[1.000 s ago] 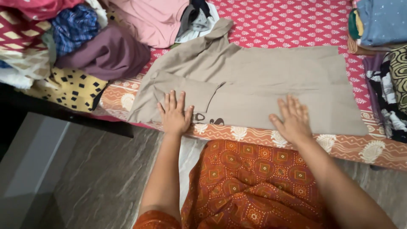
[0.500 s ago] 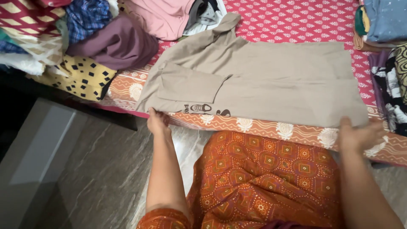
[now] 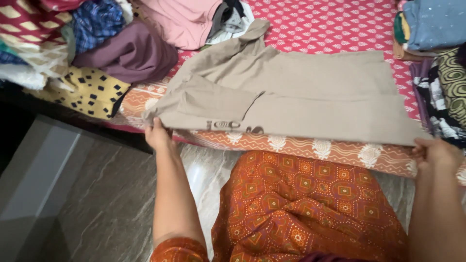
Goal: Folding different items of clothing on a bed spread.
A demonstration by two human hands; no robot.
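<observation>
One beige garment (image 3: pixel 310 97), two hands: left hand (image 3: pixel 158 136) pinches corner at 8 o'clock, right hand (image 3: pixel 437 153) pinches corner at 4 o'clock.

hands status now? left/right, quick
Left hand: closed, gripping the near left corner of the beige garment.
Right hand: closed, gripping the garment's near right corner.

Beige folded garment (image 3: pixel 310 97) lies flat across the patterned bed, near edge lifted at both corners
</observation>
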